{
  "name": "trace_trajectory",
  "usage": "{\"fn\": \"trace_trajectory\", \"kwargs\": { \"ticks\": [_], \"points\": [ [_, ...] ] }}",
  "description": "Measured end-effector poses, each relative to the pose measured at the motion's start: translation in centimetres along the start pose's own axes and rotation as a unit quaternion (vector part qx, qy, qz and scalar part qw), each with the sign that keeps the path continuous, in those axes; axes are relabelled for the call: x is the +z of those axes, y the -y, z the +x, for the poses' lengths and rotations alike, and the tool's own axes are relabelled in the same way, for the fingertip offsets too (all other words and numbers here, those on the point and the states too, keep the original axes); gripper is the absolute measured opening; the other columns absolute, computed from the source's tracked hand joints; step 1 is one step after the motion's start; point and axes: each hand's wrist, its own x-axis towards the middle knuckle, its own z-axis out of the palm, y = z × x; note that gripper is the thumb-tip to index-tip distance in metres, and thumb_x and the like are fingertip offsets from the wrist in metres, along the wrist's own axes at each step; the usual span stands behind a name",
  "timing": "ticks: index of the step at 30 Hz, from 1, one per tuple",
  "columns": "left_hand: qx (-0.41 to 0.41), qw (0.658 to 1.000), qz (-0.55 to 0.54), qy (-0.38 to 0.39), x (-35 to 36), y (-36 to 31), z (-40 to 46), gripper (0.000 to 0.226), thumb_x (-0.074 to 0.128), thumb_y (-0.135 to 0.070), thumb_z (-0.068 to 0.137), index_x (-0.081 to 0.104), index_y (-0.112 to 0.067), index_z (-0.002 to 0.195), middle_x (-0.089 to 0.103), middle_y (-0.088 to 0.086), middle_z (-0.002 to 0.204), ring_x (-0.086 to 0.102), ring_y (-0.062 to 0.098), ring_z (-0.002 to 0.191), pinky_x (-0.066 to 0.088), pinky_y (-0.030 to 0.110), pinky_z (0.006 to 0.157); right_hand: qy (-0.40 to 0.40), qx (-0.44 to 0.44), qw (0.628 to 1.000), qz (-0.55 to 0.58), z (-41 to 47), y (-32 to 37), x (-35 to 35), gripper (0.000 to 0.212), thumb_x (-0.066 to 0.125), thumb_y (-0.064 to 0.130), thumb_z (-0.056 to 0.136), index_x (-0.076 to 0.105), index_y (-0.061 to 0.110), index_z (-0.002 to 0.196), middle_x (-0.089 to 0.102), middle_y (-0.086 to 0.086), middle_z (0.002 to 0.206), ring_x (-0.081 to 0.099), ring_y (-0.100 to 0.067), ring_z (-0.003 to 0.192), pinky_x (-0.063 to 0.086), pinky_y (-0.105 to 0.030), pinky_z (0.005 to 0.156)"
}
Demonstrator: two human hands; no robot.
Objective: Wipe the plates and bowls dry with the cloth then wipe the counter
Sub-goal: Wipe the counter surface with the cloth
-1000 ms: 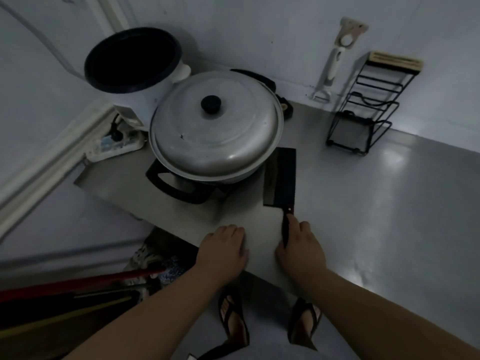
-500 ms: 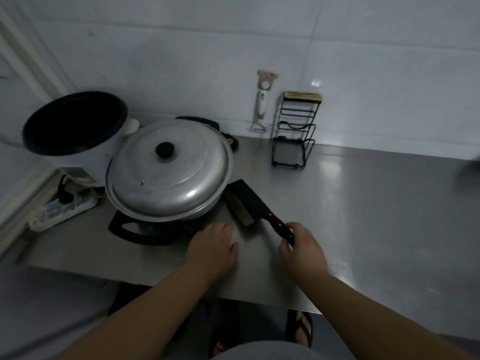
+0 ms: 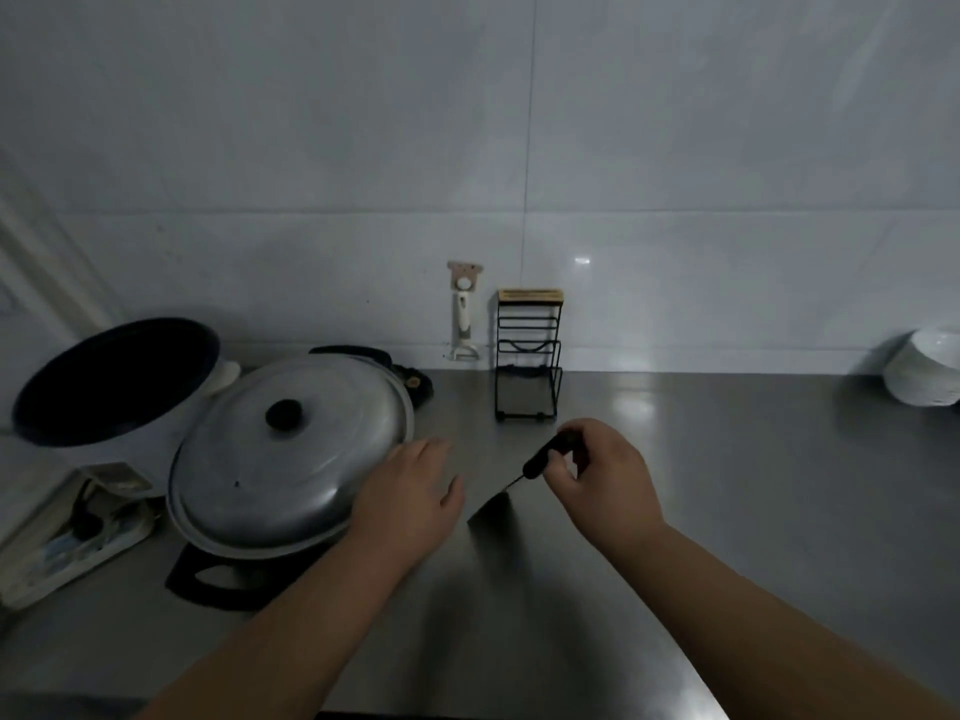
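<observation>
My right hand (image 3: pixel 602 480) grips the dark handle of a cleaver (image 3: pixel 545 459) and holds it above the steel counter (image 3: pixel 701 511), its blade pointing down and toward me. My left hand (image 3: pixel 410 501) hovers with relaxed fingers beside the rim of a large lidded metal pot (image 3: pixel 291 454), holding nothing. A stack of white bowls (image 3: pixel 924 371) stands at the far right by the wall. No cloth is in view.
A black wire knife rack (image 3: pixel 529 356) stands at the back wall, with a peeler (image 3: pixel 464 314) hanging beside it. An open rice cooker (image 3: pixel 114 387) and a power strip (image 3: pixel 67 537) sit at the left. The counter's front edge runs near my arms.
My right hand lifted the cleaver off the counter and turned it blade-down. My view rose from the floor and counter edge to the wall, bringing the bowls into sight.
</observation>
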Motion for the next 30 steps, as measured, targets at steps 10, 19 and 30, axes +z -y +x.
{"fn": "trace_trajectory", "kwargs": {
  "ticks": [10, 19, 30],
  "points": [
    [-0.012, 1.0, 0.003, -0.023, -0.2, -3.9, 4.0, 0.059, 0.041, -0.055, 0.093, 0.061, -0.019, 0.136, 0.066, 0.0, 0.128, 0.063, 0.022, 0.114, 0.053, 0.036, 0.094, 0.019, -0.021, 0.999, -0.017, 5.4, -2.9, -2.0, 0.027, 0.069, 0.046, 0.093, 0.061, 0.03, 0.113, 0.061, 0.013, 0.097, 0.06, -0.004, 0.074, 0.053, -0.032, 0.072],
    [-0.039, 0.998, 0.035, 0.046, 2.3, -3.9, 3.7, 0.056, 0.046, -0.053, 0.096, 0.055, -0.022, 0.141, 0.062, -0.002, 0.133, 0.058, 0.019, 0.119, 0.051, 0.035, 0.095, 0.13, 0.036, 0.99, 0.026, 5.3, -4.9, 0.9, 0.028, 0.07, 0.038, 0.095, 0.06, 0.024, 0.118, 0.066, 0.007, 0.103, 0.065, -0.009, 0.078, 0.051, -0.027, 0.071],
    [0.011, 0.998, 0.054, 0.022, 1.7, -3.0, 9.5, 0.057, 0.045, -0.051, 0.093, 0.058, -0.019, 0.138, 0.065, 0.002, 0.126, 0.063, 0.023, 0.109, 0.056, 0.036, 0.084, 0.074, 0.037, 0.996, 0.031, 10.5, -4.5, -0.3, 0.043, 0.07, 0.03, 0.095, 0.045, 0.025, 0.131, 0.071, -0.001, 0.116, 0.071, -0.023, 0.096, 0.056, -0.033, 0.079]
  ]
}}
